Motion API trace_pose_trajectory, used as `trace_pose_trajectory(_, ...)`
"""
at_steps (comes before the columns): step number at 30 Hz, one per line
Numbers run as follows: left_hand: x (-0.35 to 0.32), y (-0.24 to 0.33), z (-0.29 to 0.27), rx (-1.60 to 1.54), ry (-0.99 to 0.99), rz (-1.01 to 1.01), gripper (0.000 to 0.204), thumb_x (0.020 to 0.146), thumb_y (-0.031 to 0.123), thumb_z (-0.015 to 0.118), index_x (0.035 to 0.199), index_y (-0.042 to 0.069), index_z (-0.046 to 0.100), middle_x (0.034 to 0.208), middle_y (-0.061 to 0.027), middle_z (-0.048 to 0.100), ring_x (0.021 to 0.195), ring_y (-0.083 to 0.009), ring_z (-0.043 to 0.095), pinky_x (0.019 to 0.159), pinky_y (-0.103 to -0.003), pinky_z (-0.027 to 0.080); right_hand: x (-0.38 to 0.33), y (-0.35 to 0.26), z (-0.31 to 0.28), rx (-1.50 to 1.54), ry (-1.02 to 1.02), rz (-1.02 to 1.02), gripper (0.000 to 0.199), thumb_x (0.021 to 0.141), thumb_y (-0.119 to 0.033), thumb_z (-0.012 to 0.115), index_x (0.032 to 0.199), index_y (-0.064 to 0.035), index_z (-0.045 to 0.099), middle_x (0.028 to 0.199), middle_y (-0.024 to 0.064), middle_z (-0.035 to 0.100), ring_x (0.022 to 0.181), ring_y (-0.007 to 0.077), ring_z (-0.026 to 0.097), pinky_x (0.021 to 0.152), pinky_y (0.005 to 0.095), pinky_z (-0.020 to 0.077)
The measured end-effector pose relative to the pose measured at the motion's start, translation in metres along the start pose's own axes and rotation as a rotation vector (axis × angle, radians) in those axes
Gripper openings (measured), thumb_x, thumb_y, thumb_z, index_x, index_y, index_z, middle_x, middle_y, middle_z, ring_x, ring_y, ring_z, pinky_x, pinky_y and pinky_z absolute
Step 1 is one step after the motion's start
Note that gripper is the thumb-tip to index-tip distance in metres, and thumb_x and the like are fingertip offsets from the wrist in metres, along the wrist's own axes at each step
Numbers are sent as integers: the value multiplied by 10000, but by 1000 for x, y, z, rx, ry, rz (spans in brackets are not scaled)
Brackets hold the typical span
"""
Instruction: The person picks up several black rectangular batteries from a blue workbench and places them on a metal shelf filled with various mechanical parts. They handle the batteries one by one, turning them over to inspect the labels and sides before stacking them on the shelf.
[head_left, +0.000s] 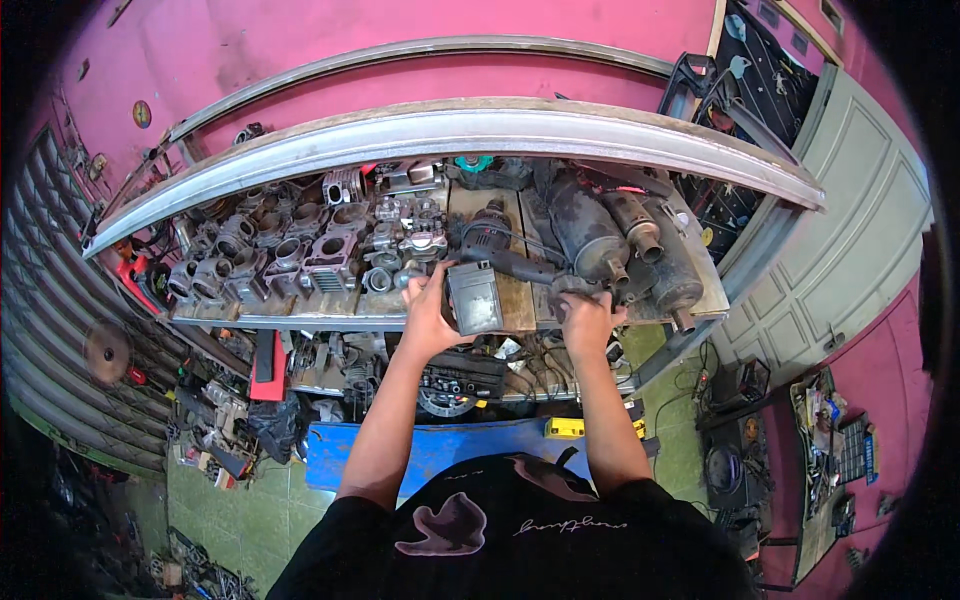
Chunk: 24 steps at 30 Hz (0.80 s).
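Observation:
My left hand (pixel 430 318) is closed around the side of a dark grey rectangular battery (pixel 476 302), held upright at the front edge of the shelf. My right hand (pixel 590 322) has its fingers curled at a small dark, dirty part (pixel 572 288), whose kind I cannot make out. Behind both hands lies a dark power tool (pixel 488 232) with a long handle, reaching across the boards toward my right hand. Dark exhaust mufflers (pixel 585 235) lie just beyond that hand. Left of the battery, several bare metal engine cylinders (pixel 330 255) stand in rows.
A pale metal beam (pixel 460 130) spans above the shelf, between the parts and the pink wall. Beneath are a lower shelf with a black toolbox (pixel 462 378), a blue bench (pixel 400 445) and a yellow box (pixel 564 428). Loose parts (pixel 215 420) are heaped on the floor at left.

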<state>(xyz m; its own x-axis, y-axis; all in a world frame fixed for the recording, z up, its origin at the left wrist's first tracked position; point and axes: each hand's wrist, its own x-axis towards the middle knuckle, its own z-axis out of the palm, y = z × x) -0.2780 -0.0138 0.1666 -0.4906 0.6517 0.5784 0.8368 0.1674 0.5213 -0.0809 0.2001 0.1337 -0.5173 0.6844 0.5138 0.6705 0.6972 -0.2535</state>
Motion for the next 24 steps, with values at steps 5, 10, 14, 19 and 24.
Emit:
trace_pose_trajectory(5, -5, 7, -3, 17, -36, -13, 1200, 451, 345, 967, 1504, 126, 436, 1281, -125, 645, 1136, -381, 496, 1048, -494, 336, 4, -59, -47, 374, 375, -213, 210, 868, -189, 757, 1043, -296, 802, 1113, -119, 786, 1090, 183, 608, 1031, 442, 286)
trace_pose_trajectory(10, -10, 0, 7, 34, 9, 32, 1209, 464, 345, 958, 1523, 116, 422, 1337, -106, 637, 1132, -373, 507, 1042, -495, 337, 4, -120, -39, 446, 449, -483, 248, 874, -171, 730, 1051, -332, 794, 1192, -158, 766, 1166, 196, 607, 1023, 468, 288)
trace_pose_trajectory(14, -9, -2, 5, 10, -14, 17, 1196, 483, 361, 949, 1526, 94, 427, 1337, -108, 641, 1125, -371, 512, 1023, -493, 347, -30, -112, -14, 461, 490, -469, 258, 866, -156, 744, 1004, -365, 808, 1141, -169, 779, 1171, 172, 584, 1055, 440, 244)
trace_pose_trajectory(19, -1, -7, 5, 90, 45, 47, 1171, 506, 371, 934, 1522, 71, 435, 1289, -135, 666, 1081, -369, 529, 979, -498, 368, -61, -103, -12, 380, 408, -554, 303, 827, -182, 714, 1025, -399, 790, 1211, -214, 745, 1179, 165, 586, 1050, 502, 245)
trace_pose_trajectory(24, -2, -3, 3, 27, 52, 92, 1178, 494, 393, 946, 1515, 84, 446, 1288, -130, 666, 1067, -380, 543, 976, -509, 389, 5, -131, -44, 290, 395, -517, 267, 877, -223, 704, 1041, -416, 788, 1217, -193, 747, 1211, 183, 596, 1094, 538, 227)
